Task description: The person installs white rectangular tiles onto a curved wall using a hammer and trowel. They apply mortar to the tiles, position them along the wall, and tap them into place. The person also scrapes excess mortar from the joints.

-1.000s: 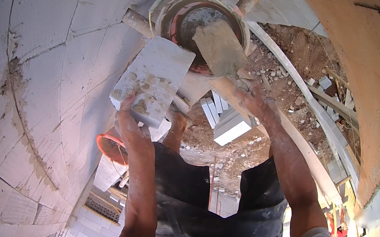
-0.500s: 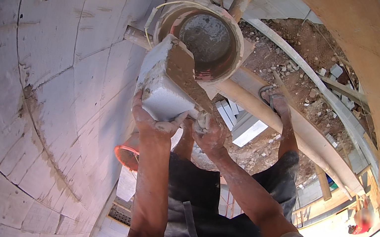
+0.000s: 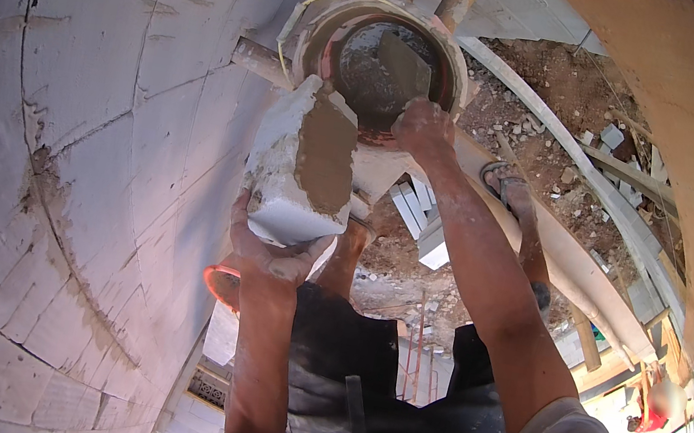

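Observation:
A white block [image 3: 274, 158], with brown wet mortar on one long face, rests in my left hand [image 3: 263, 248], whose fingers grip its near end. My right hand [image 3: 426, 129] holds a trowel [image 3: 402, 65] by its mostly hidden handle, the blade down in the mortar inside a round bucket [image 3: 313, 36] with a pale wire handle. The bucket sits just beyond the block's far end.
A white block wall [image 3: 70, 170] curves along my left. An orange-rimmed bucket [image 3: 216, 285] sits low by it. Below are my sandaled feet, planks [image 3: 583, 284], stacked blocks [image 3: 413, 205] and rubble [image 3: 524, 90]. A person in red [image 3: 652, 422] is low at right.
The block has turned from broad face up to showing a mortar-coated long face. My right hand has swung from beside the block up into the bucket with the trowel.

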Available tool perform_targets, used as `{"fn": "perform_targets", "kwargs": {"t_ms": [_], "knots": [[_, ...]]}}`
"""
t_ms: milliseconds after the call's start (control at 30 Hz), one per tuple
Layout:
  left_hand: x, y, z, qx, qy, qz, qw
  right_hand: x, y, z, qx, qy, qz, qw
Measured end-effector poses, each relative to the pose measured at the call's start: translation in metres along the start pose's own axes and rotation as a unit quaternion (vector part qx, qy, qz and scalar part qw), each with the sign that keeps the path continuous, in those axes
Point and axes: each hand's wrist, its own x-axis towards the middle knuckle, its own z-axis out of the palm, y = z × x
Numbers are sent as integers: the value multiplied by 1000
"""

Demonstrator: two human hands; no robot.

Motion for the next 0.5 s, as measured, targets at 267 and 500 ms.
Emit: {"fn": "perform_targets", "kwargs": {"t_ms": [267,500], "knots": [[1,4,-4,11,62,9,998,48,9,27,206,-152,34,966],[-1,7,-4,5,6,25,1000,-33,77,45,290,-69,-113,948]]}}
